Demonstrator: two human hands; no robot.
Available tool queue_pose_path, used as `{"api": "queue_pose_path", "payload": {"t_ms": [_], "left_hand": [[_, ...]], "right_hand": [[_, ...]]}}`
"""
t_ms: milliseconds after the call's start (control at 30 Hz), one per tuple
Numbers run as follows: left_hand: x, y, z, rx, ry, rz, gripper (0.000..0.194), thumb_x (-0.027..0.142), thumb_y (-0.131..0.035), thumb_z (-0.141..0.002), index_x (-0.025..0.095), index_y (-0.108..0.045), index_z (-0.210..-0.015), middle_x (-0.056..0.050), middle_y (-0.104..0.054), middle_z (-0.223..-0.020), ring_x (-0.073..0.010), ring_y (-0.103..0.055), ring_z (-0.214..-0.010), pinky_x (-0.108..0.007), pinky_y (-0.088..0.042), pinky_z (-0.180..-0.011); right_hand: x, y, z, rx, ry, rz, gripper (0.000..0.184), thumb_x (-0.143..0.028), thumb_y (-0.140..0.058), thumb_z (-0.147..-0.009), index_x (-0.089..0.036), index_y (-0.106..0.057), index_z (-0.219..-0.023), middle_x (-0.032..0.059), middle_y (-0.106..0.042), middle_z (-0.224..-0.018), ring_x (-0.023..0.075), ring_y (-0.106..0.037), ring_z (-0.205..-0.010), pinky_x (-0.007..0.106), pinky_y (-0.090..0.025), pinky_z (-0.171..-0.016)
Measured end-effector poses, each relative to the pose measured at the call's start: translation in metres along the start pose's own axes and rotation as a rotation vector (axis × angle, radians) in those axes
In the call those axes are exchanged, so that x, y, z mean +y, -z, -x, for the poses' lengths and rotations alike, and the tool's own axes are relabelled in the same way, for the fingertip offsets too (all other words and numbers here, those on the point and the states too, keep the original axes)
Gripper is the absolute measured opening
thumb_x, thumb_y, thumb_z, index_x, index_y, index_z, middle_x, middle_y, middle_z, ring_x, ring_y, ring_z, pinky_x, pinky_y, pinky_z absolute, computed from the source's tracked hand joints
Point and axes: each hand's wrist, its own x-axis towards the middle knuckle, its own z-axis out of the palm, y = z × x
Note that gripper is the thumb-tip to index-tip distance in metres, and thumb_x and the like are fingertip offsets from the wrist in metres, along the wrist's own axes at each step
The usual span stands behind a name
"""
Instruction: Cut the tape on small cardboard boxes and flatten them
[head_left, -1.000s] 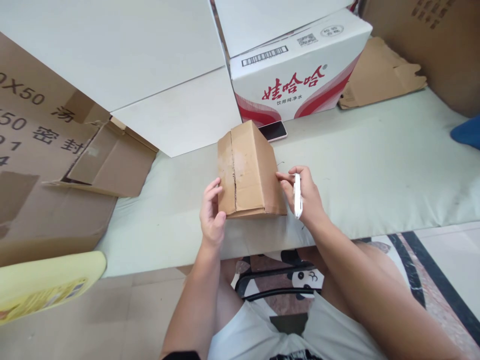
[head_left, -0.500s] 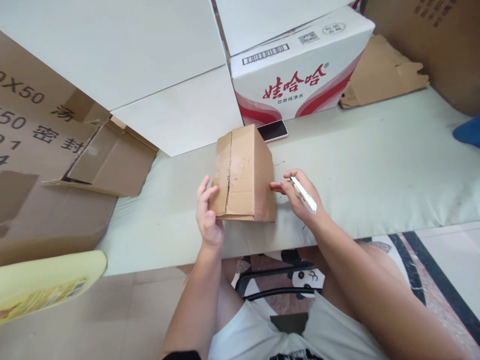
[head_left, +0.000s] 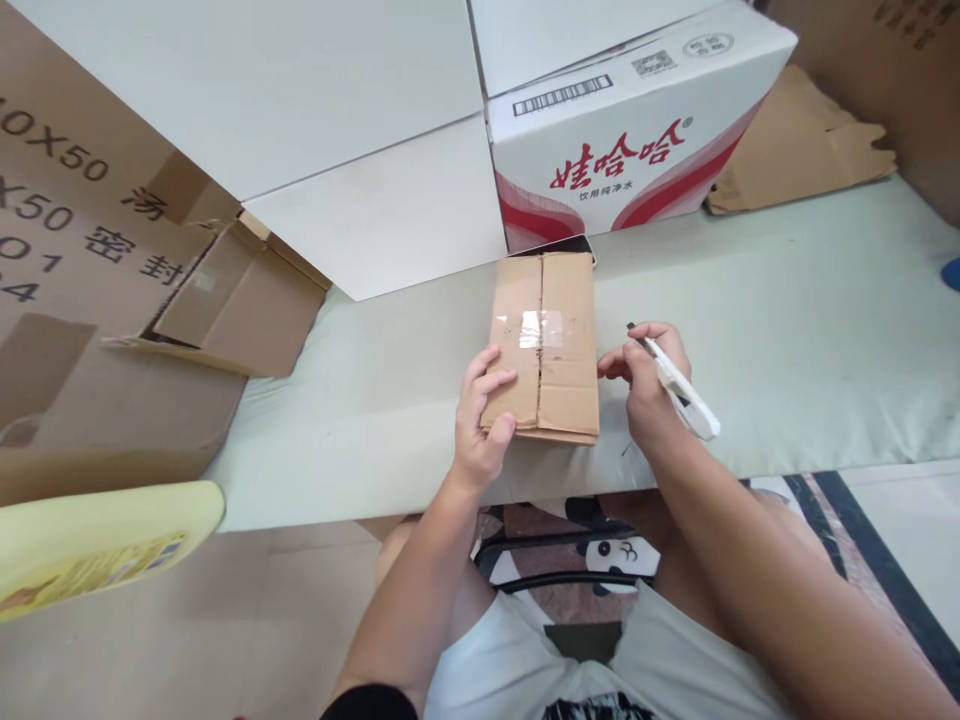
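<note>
While your left hand [head_left: 480, 425] clamps the near left corner of the small cardboard box [head_left: 544, 345], your right hand [head_left: 649, 385] just beside it grips a white cutter [head_left: 679, 385]. You seem poised to slit the taped seam [head_left: 540, 328]; steady the box, then bring the blade over the flaps, short of the phone [head_left: 581, 240] beyond.

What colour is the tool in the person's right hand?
White, with a dark tip: the tool in the right hand, seen clearly in the head view.

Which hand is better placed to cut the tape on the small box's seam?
Right. The right hand already holds the white cutter beside the small box, tip pointing away from the person. The left hand grips the box's near left corner, steadying it; the tape faces up.
</note>
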Motion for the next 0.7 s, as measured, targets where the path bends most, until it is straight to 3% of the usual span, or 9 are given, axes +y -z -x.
{"api": "queue_pose_path", "payload": {"t_ms": [167,267,367,500,633,700], "left_hand": [[0.013,-0.016,0.010,0.086,-0.010,-0.030,0.034,0.046,-0.051,-0.101,0.026,-0.062,-0.126,-0.014,-0.056,-0.149,-0.0336,-0.053,-0.143,-0.060,-0.044,-0.118],[0.023,-0.028,0.017,0.139,-0.135,-0.154,0.038,0.043,-0.049,-0.099,0.023,-0.059,-0.130,-0.015,-0.055,-0.144,-0.0351,-0.051,-0.144,-0.064,-0.037,-0.123],[0.026,-0.033,0.020,0.137,-0.259,-0.243,0.047,0.044,-0.051,-0.094,0.020,-0.057,-0.134,-0.016,-0.060,-0.137,-0.0380,-0.049,-0.144,-0.065,-0.035,-0.123],[0.026,-0.031,0.017,0.112,-0.272,-0.260,0.049,0.044,-0.055,-0.091,0.020,-0.057,-0.134,-0.014,-0.068,-0.126,-0.0367,-0.054,-0.138,-0.060,-0.040,-0.119],[0.036,-0.031,0.021,0.083,-0.264,-0.292,0.048,0.046,-0.055,-0.089,0.021,-0.060,-0.130,-0.014,-0.067,-0.124,-0.0358,-0.054,-0.132,-0.055,-0.043,-0.113],[0.044,-0.033,0.025,0.056,-0.279,-0.302,0.047,0.050,-0.053,-0.089,0.022,-0.063,-0.125,-0.014,-0.068,-0.120,-0.0346,-0.054,-0.127,-0.052,-0.044,-0.109]], "right_hand": [[-0.002,-0.005,0.007,0.050,0.061,0.042,0.025,-0.044,-0.047,-0.092,-0.029,-0.037,-0.109,0.0019,-0.073,-0.083,0.0231,-0.074,-0.076,0.041,-0.056,-0.077],[-0.006,-0.009,0.011,0.079,0.050,0.042,0.024,-0.042,-0.049,-0.090,-0.030,-0.039,-0.108,0.0041,-0.073,-0.084,0.0262,-0.074,-0.080,0.045,-0.056,-0.078],[-0.014,-0.013,0.010,0.181,0.043,-0.016,0.023,-0.038,-0.050,-0.086,-0.030,-0.039,-0.104,0.0003,-0.068,-0.074,0.0257,-0.071,-0.071,0.042,-0.053,-0.070],[-0.040,-0.016,0.001,0.371,0.177,-0.107,0.020,-0.035,-0.044,-0.082,-0.029,-0.038,-0.099,-0.0066,-0.056,-0.059,0.0187,-0.054,-0.050,0.032,-0.036,-0.054],[-0.076,-0.010,0.001,0.229,0.283,-0.183,0.022,-0.045,-0.050,-0.084,-0.029,-0.044,-0.098,-0.0045,-0.052,-0.067,0.0164,-0.051,-0.053,0.032,-0.034,-0.051],[-0.092,-0.002,0.010,0.133,0.303,-0.109,0.017,-0.040,-0.055,-0.083,-0.027,-0.055,-0.094,-0.0028,-0.051,-0.068,0.0158,-0.051,-0.056,0.032,-0.035,-0.052]]}}
